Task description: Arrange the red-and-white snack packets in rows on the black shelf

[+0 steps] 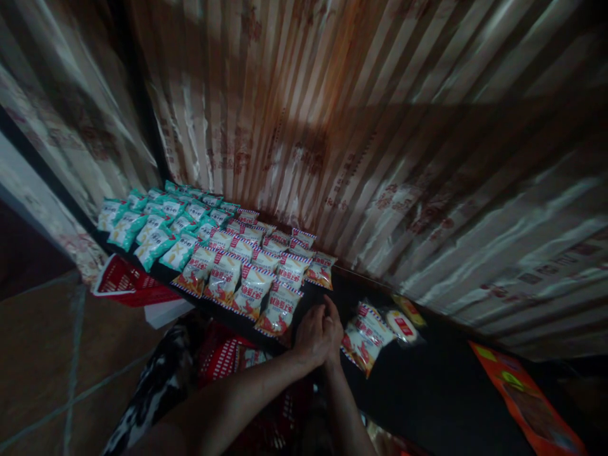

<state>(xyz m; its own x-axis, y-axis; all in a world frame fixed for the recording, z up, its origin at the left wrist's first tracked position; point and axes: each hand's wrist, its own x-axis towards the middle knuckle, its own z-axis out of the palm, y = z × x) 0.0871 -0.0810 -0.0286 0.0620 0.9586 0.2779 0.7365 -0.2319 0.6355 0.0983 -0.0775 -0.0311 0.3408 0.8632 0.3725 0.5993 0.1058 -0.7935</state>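
My left hand (311, 337) and my right hand (334, 329) are pressed close together at the front edge of a dark shelf (427, 386). The fingers are bunched, and I cannot make out what they hold. Just left of them lie rows of white and red snack packets (251, 278). Beyond those lie rows of teal snack packets (156, 228). To the right of my right hand sits a small loose pile of red and white packets (368, 332).
A red plastic basket (124, 283) stands on the floor at the left, and another red basket (228, 358) sits under my forearms. An orange packet (527, 396) lies on the shelf at the right. Striped corrugated sheeting (332, 126) forms the wall behind.
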